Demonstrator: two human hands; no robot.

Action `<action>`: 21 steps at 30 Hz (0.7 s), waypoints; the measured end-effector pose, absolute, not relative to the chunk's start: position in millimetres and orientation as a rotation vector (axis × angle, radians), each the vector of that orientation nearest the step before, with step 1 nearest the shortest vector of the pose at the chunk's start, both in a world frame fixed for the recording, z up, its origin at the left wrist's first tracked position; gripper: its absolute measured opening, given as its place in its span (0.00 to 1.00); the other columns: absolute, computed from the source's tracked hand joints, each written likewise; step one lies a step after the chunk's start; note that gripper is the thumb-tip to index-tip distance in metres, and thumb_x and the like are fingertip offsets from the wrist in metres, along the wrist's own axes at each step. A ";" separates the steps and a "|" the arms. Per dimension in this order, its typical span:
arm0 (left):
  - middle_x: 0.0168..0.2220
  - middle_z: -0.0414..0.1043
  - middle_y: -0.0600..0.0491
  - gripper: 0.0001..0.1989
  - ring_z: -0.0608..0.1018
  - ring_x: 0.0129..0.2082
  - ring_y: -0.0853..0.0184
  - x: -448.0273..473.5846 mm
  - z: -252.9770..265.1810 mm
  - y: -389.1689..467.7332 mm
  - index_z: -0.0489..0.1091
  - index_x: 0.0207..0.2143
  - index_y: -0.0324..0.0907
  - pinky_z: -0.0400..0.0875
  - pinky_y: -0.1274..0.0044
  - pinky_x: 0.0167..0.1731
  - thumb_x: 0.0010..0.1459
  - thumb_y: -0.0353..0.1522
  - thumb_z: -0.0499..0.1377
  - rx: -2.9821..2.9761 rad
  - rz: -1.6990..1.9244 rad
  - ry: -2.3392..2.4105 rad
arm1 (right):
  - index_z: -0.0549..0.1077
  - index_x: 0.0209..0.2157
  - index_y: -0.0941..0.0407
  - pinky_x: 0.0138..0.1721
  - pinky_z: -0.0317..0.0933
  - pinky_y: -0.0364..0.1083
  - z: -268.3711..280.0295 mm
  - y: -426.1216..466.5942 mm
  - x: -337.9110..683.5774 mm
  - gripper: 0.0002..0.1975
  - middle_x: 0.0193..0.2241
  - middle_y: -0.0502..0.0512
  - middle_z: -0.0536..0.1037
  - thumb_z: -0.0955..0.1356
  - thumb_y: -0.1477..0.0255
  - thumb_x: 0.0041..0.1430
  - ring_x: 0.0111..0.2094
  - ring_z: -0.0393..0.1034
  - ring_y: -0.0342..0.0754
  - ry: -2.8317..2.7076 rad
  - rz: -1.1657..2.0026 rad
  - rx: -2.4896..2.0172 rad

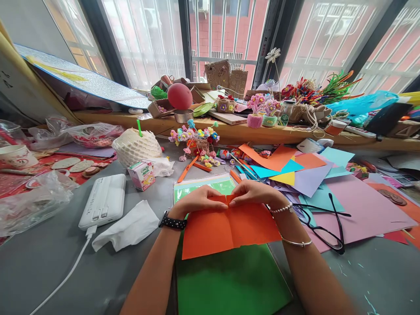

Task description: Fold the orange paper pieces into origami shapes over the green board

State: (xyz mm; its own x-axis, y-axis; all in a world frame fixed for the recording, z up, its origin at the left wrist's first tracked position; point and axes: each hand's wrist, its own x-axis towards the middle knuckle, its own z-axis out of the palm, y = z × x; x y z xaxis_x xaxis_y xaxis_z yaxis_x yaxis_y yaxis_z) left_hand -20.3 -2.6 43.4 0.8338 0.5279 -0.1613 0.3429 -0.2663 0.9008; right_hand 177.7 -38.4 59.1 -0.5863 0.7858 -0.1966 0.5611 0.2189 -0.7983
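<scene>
An orange sheet of paper (210, 232) with a crease down its middle is held up between both hands. My left hand (200, 199) pinches its top edge just left of the crease. On the other side of the crease, my right hand (251, 192) pinches the same edge. A small notch or tear shows at the top of the crease, between the thumbs. Beneath the paper lies a green sheet (229, 280), with a lighter green piece (187, 190) behind it. The fingertips behind the orange paper are hidden.
Left are a white power bank (106, 201) with a cable, a tissue (129, 227), a small carton (141, 176) and a netted coconut (136, 146). Right are black glasses (328, 227) on pink paper (367, 205) and coloured scraps. Yarn flowers (197, 140) stand behind, below a cluttered windowsill (157, 127).
</scene>
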 end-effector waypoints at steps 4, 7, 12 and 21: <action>0.29 0.69 0.52 0.15 0.70 0.30 0.67 -19.2 37.0 5.9 0.69 0.27 0.39 0.62 0.81 0.28 0.47 0.42 0.55 1.876 0.595 0.794 | 0.72 0.22 0.60 0.19 0.49 0.38 60.3 -40.4 184.1 0.15 0.17 0.47 0.66 0.65 0.61 0.45 0.20 0.58 0.38 -2.095 1.234 -1.376; 0.47 0.63 0.48 0.21 0.65 0.47 0.62 -19.5 28.4 18.1 0.63 0.43 0.41 0.60 0.76 0.43 0.47 0.41 0.56 1.712 1.157 0.997 | 0.73 0.26 0.59 0.21 0.55 0.39 58.2 -39.3 191.2 0.16 0.22 0.50 0.72 0.66 0.60 0.44 0.23 0.64 0.42 -1.768 1.206 -1.460; 0.48 0.61 0.42 0.32 0.66 0.47 0.60 -16.6 19.9 25.2 0.55 0.50 0.38 0.61 0.71 0.45 0.44 0.43 0.58 1.396 1.178 0.931 | 0.72 0.29 0.58 0.26 0.61 0.42 50.3 -30.3 190.4 0.15 0.28 0.54 0.75 0.68 0.61 0.42 0.28 0.69 0.47 -1.246 1.022 -1.363; 0.31 0.72 0.49 0.17 0.73 0.27 0.67 -7.9 24.7 7.4 0.70 0.32 0.35 0.69 0.76 0.28 0.45 0.40 0.58 1.442 0.815 0.842 | 0.71 0.34 0.56 0.33 0.64 0.47 40.7 -23.7 172.4 0.16 0.33 0.54 0.76 0.68 0.64 0.41 0.32 0.70 0.50 -1.199 1.164 -1.094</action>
